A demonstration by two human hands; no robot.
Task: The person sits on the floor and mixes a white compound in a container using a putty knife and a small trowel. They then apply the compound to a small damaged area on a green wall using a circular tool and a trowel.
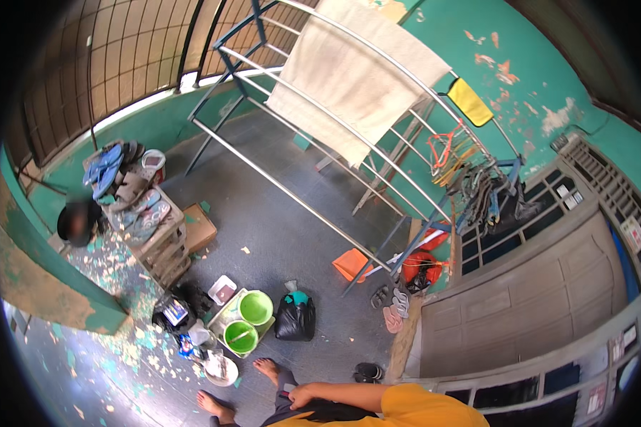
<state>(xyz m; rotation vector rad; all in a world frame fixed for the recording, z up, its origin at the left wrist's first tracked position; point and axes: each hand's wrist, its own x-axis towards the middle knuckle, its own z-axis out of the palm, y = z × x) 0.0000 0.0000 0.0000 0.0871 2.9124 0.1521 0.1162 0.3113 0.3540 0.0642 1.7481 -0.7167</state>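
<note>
My right hand (300, 396) lies at the dark trousers (335, 411) by my knee, its fingers curled; a small grey and red patch shows beside them, and whatever they grip is hidden. My left hand is out of view. Ahead of my bare feet, two bright green tubs (256, 306) stand on a pale tray (229, 314); a stick-like tool (238, 336) rests in the nearer tub. A white bowl (221, 370) with flaky residue sits close to my feet. Right of the tubs stands a black plastic bag (295, 319) with something teal on top.
A metal drying rack (285, 174) holds a cream cloth (363, 71) and hangers (452, 153). Sandals are piled on a crate (165, 245) at left, near a peeling pillar (57, 270). Paint flakes litter the floor. Slippers (393, 319) lie near the door (520, 295).
</note>
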